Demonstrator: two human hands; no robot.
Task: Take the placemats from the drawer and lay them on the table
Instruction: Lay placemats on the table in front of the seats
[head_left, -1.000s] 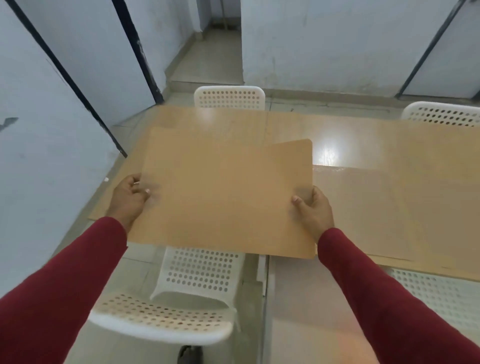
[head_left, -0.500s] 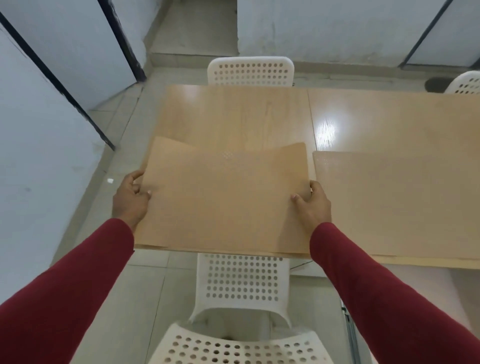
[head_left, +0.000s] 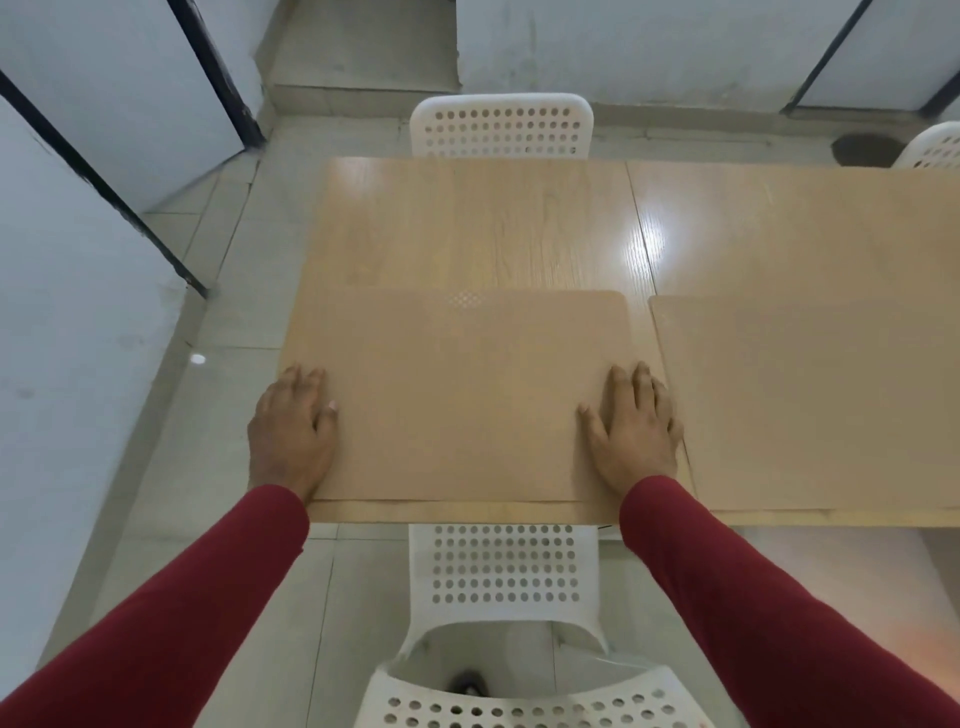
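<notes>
Both of my hands lie flat, palms down and fingers spread, gripping nothing. My left hand (head_left: 291, 426) presses the left edge of a tan placemat (head_left: 457, 395), and my right hand (head_left: 636, 428) presses its right edge. The placemat lies flat on the wooden table (head_left: 483, 223), along the near edge, in front of a white perforated chair (head_left: 504, 566). A second placemat (head_left: 810, 400) lies flat just beside it on the right, with a narrow strip of table between them. Another white chair (head_left: 501, 127) stands at the far side.
</notes>
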